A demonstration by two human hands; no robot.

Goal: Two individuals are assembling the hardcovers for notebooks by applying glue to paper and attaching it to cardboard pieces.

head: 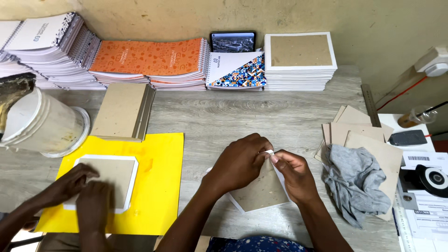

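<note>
The grey board cover [262, 191] lies on the bench [233, 116] between both hands; the left hand [240, 163] and right hand [293, 173] pinch its white paper flap at the top corner, mid-fold. The other edges look unfinished, though I cannot tell for sure.

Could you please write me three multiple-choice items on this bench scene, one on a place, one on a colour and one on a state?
1. Where does the grey cloth lie?
A. right of the hands, on loose boards
B. on the bucket
C. on the orange notebooks

2. What colour is the sheet under the co-worker's hands?
A. blue
B. yellow
C. green

3. How are the left hand and right hand placed?
A. flat on the table
B. apart, empty
C. together, pinching white paper at a card's top corner

Key: 1 A, the cloth drapes over the boards; 2 B, the sheet is bright yellow; 3 C, the fingertips meet at the corner.
</note>
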